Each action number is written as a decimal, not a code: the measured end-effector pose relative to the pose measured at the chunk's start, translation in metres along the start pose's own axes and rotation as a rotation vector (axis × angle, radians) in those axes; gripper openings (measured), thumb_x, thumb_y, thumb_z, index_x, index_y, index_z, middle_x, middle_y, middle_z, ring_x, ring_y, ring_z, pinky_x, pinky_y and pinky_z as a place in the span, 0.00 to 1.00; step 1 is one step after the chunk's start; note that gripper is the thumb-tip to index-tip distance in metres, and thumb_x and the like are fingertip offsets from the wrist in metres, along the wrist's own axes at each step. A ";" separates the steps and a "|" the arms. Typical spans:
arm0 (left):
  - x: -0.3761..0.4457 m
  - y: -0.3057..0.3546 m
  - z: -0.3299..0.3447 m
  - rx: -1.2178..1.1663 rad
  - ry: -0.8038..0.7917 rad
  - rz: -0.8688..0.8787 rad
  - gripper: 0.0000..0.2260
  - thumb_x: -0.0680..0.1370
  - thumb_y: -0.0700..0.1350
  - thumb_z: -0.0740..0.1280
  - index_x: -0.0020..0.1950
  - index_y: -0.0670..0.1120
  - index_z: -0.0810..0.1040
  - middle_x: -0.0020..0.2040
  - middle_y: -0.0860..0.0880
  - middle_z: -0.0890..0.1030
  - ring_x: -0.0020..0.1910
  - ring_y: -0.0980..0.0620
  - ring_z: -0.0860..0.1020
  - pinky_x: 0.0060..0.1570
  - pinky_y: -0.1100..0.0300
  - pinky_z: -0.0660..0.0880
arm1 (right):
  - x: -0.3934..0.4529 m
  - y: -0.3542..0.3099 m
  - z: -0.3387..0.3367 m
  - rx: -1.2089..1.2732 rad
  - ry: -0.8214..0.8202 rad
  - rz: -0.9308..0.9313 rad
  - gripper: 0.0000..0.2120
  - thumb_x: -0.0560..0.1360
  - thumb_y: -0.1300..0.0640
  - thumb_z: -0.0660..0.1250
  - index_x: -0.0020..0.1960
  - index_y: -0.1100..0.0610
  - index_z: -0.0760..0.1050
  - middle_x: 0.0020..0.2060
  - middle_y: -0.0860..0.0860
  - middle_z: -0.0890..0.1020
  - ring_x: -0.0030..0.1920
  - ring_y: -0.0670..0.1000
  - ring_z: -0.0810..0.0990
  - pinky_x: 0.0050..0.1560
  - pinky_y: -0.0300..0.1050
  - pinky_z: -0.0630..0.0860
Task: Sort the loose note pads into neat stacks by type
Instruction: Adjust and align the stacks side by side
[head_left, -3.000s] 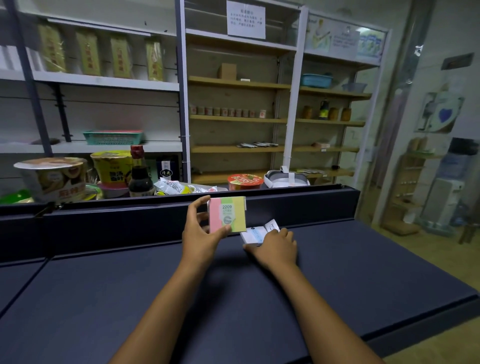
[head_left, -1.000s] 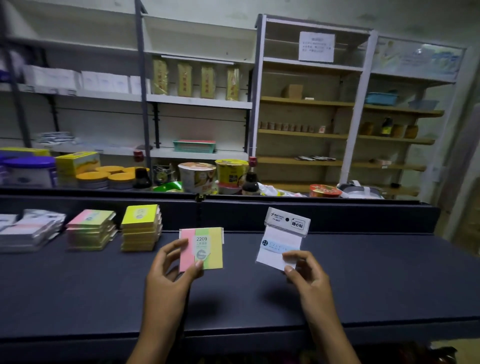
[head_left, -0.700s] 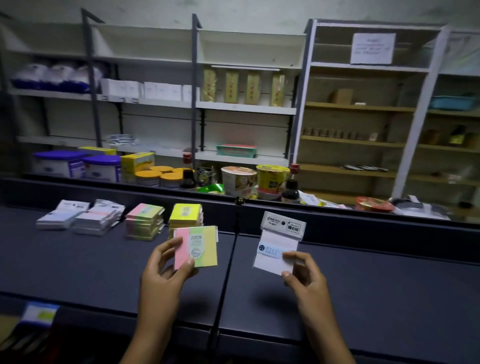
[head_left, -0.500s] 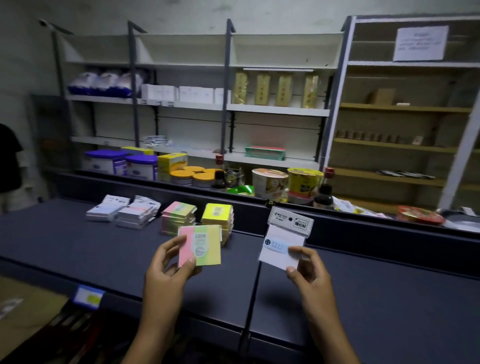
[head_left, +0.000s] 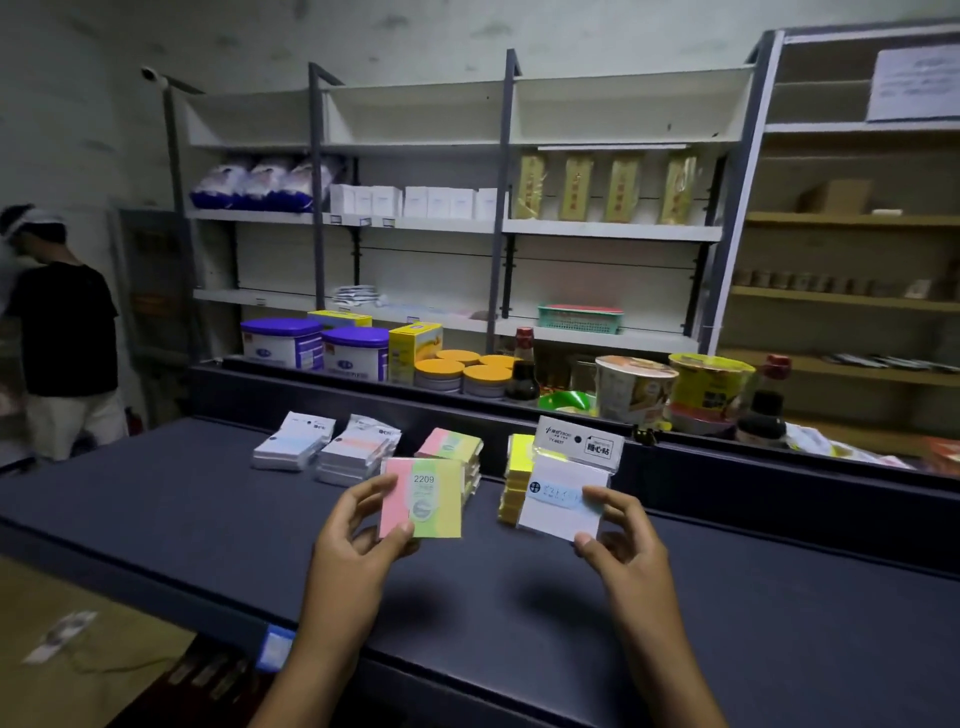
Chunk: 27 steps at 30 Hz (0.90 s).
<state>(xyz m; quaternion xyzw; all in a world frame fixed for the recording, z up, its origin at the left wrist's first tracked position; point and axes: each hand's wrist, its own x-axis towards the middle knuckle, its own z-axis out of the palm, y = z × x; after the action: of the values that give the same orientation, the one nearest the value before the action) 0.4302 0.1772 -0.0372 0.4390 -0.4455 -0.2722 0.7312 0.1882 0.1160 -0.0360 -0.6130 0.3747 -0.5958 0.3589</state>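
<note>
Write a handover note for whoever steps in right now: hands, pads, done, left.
Left hand holds a pink-green-yellow striped pad above the counter.
Right hand pinches a white packaged pad.
Done: four stacks at the counter's back: two white packaged stacks, a striped stack, a yellow stack.
Left: likely striped pad onto the striped stack, white pad onto its matching white stack; which one, unclear.

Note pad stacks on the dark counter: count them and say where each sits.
4, in a row: white stack far left, second white stack, striped stack behind the left hand's pad, yellow stack partly hidden by the right hand's.
</note>
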 end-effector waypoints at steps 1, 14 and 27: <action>0.010 -0.002 -0.005 -0.007 -0.016 -0.005 0.19 0.75 0.31 0.69 0.59 0.52 0.79 0.57 0.51 0.82 0.52 0.50 0.84 0.43 0.60 0.82 | 0.003 0.000 0.010 -0.005 0.007 -0.005 0.22 0.74 0.70 0.68 0.56 0.43 0.78 0.54 0.40 0.81 0.50 0.49 0.81 0.51 0.42 0.79; 0.149 -0.037 -0.012 0.263 -0.241 0.035 0.20 0.72 0.37 0.75 0.62 0.50 0.78 0.57 0.54 0.81 0.57 0.54 0.79 0.57 0.59 0.77 | 0.054 0.004 0.081 -0.105 0.144 -0.078 0.22 0.74 0.70 0.69 0.56 0.45 0.78 0.54 0.39 0.82 0.53 0.35 0.79 0.46 0.29 0.75; 0.201 -0.071 0.018 0.837 -0.388 0.065 0.20 0.78 0.54 0.67 0.69 0.55 0.72 0.64 0.47 0.76 0.65 0.47 0.71 0.60 0.51 0.71 | 0.058 0.004 0.078 -0.158 0.187 -0.063 0.23 0.74 0.70 0.69 0.56 0.42 0.78 0.52 0.40 0.82 0.49 0.41 0.80 0.45 0.33 0.77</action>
<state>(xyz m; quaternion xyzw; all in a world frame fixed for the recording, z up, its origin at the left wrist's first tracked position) 0.5055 -0.0214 -0.0130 0.6233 -0.6591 -0.1231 0.4024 0.2662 0.0617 -0.0155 -0.5927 0.4328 -0.6300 0.2540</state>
